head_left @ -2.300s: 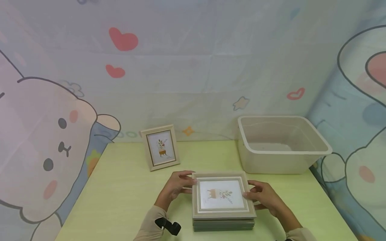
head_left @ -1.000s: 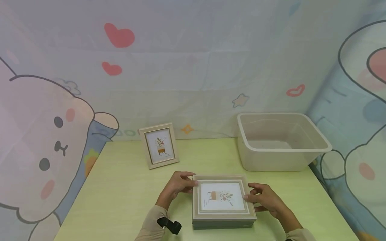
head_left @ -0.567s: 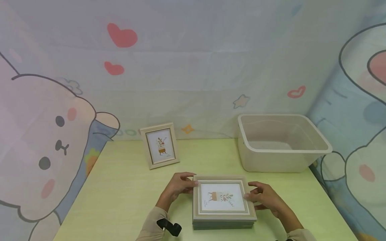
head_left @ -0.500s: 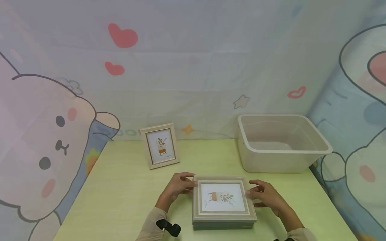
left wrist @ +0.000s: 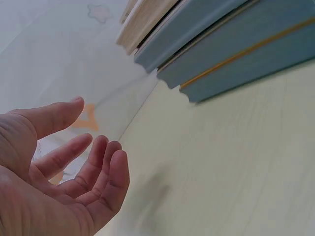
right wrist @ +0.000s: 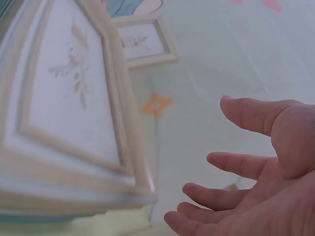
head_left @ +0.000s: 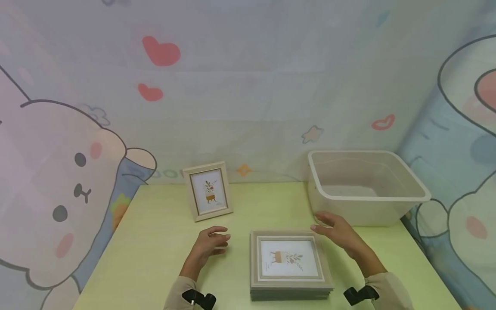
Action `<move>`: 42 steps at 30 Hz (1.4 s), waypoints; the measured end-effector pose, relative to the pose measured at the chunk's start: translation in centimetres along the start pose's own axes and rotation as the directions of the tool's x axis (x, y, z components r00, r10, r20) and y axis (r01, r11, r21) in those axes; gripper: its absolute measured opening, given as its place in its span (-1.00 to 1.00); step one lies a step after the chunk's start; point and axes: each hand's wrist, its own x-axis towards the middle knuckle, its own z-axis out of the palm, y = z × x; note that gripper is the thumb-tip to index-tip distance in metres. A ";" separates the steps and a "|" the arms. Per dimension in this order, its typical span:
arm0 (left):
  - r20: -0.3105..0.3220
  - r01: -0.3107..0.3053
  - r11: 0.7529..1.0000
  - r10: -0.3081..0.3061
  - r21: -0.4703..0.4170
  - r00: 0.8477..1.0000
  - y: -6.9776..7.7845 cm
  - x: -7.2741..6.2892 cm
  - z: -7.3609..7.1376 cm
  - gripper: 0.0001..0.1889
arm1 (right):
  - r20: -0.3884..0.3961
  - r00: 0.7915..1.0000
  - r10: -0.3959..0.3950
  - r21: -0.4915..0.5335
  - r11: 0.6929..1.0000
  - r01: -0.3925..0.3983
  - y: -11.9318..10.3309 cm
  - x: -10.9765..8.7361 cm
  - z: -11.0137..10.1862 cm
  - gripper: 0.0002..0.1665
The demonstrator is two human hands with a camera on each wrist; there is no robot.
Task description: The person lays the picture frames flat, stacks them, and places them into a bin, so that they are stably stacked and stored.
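Note:
A stack of picture frames (head_left: 288, 282) lies flat at the front of the table, the top one beige with a potted-plant print turned sideways. In the left wrist view, blue-grey frames (left wrist: 221, 54) show beneath a beige one. My left hand (head_left: 207, 247) hovers left of the stack, fingers loosely bent, holding nothing. To the stack's right, my right hand (head_left: 341, 232) is apart from it, its fingers spread and relaxed, near the plastic bin. The right wrist view shows the stack's top frame (right wrist: 118, 93) beside the bare fingers (right wrist: 236, 164).
A beige plastic bin (head_left: 372, 211) stands at the back right of the yellow-green table (head_left: 155, 258). One small picture frame (head_left: 228, 202) stands upright at the back, left of centre. A cartoon-printed cloth (head_left: 252, 99) hangs behind the table.
Both hands have let go of the stack's sides. The left hand has drawn away to the left, the right hand up and away toward the bin. The stack has stayed put.

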 end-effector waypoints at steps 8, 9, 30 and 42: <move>-0.132 -0.040 0.999 0.040 0.000 0.991 -0.7 0.5 -3.1 -0.60 | 0.064 0.990 -0.129 -0.040 0.991 0.131 -3.4 2.4 0.7 -0.23; -0.144 -0.048 0.999 0.049 0.011 0.988 -0.8 0.6 -3.5 -0.61 | 0.076 0.987 -0.141 -0.038 0.989 0.144 -3.9 2.7 0.7 -0.23; -0.395 -0.177 0.980 0.197 0.087 0.897 -0.3 2.7 -7.8 -0.54 | 0.213 0.955 -0.204 0.075 0.979 0.192 -10.9 11.3 5.7 -0.28; -0.413 -0.181 0.980 0.199 0.084 0.889 0.2 4.9 -9.2 -0.46 | 0.205 0.962 -0.179 0.120 0.980 0.156 -12.6 16.2 8.6 -0.35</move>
